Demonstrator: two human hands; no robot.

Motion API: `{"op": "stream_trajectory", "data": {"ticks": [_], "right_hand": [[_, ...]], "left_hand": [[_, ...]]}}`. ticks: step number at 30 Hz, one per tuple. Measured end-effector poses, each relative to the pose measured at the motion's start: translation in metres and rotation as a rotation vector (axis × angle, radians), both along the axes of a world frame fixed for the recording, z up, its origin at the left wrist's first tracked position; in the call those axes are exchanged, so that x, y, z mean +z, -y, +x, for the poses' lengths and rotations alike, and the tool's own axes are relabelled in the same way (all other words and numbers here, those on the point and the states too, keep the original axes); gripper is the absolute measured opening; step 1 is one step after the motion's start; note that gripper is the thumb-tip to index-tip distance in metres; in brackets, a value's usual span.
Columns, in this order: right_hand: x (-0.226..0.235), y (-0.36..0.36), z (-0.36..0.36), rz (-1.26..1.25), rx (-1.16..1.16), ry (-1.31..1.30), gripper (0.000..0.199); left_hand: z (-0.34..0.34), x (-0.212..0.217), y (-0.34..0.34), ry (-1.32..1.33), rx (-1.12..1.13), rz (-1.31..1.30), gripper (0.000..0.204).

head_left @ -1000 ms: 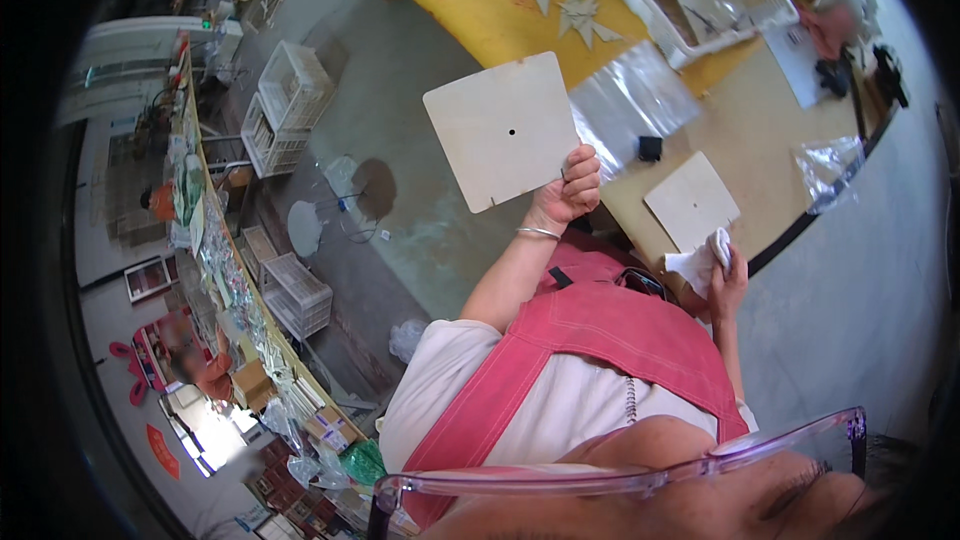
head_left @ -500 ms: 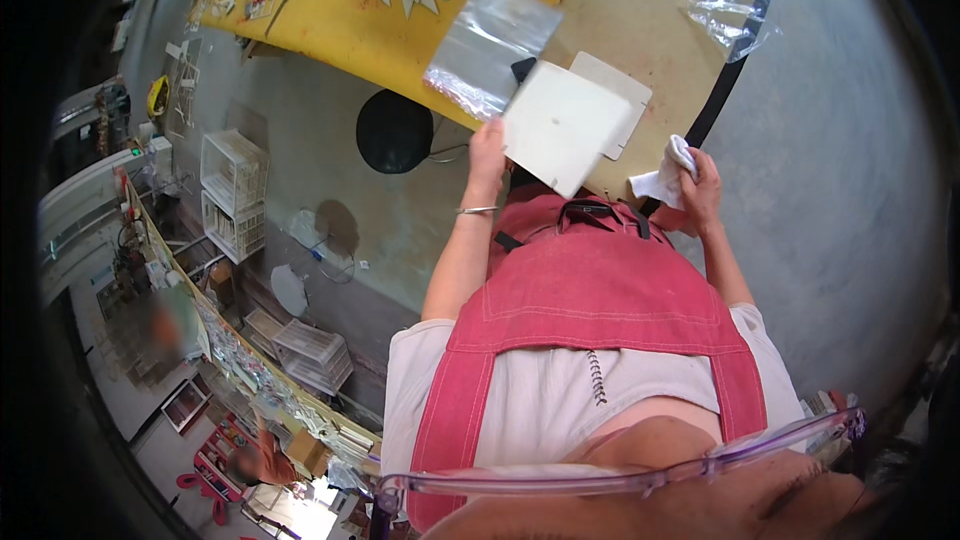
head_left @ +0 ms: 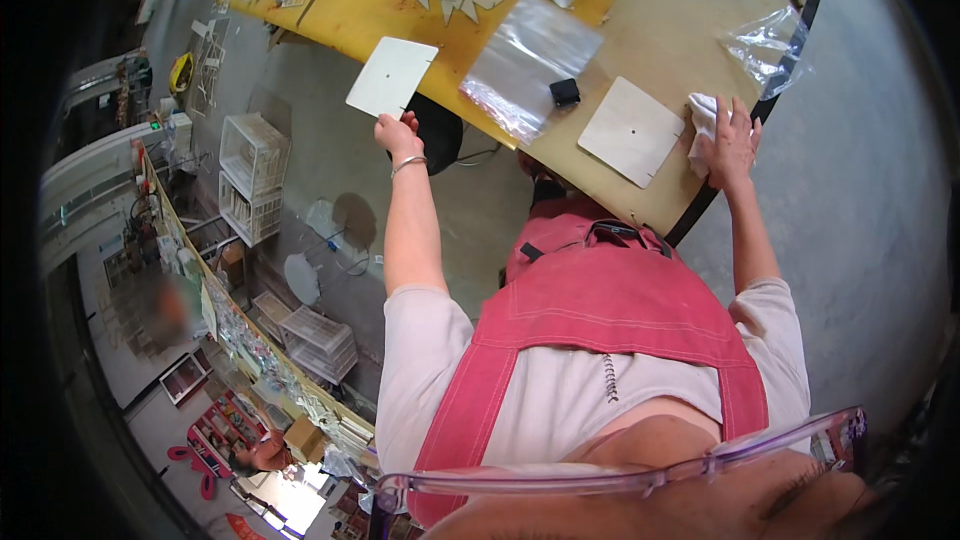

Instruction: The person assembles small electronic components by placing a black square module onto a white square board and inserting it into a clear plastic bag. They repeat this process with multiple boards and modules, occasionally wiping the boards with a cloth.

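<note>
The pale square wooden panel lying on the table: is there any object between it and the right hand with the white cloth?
Nothing visible. The right hand presses a white cloth on the table just beside the pale square wooden panel. The small black block and clear plastic bag lie on the panel's far side.

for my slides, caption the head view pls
Left hand lifts a square wooden panel; right hand presses a white cloth beside a second panel.

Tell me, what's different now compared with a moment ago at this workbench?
The left hand has swung its pale square board out to the left, away from the second board, which lies flat on the table. The right hand has come down to press the white cloth onto the table beside that board. The left hand's grip on its board is unchanged, as are the clear bags.
</note>
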State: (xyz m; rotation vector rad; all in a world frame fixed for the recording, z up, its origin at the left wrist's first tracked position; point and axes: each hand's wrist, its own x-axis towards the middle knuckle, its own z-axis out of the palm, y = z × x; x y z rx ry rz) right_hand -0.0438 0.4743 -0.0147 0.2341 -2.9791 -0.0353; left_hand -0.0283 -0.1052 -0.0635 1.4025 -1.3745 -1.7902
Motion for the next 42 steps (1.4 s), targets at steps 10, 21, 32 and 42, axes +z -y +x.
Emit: {"op": "stream_trajectory", "data": {"ticks": [10, 21, 32, 42], "right_hand": [[-0.074, 0.059, 0.009, -0.351, 0.072, 0.492, 0.088], [-0.085, 0.074, -0.017, -0.273, -0.136, 0.513, 0.063], [-0.1, 0.086, 0.001, -0.682, -0.228, 0.487, 0.035], [-0.069, 0.209, -0.027, -0.63, 0.286, 0.367, 0.057]], "left_hand": [[-0.029, -0.05, -0.021, -0.055, -0.488, -0.023, 0.014], [0.075, -0.067, -0.298, 0.261, -0.804, 0.684, 0.038], [0.08, -0.025, -0.275, 0.217, -0.974, 0.46, 0.025], [0.174, 0.059, -0.062, 0.016, -0.534, 0.216, 0.029]]}}
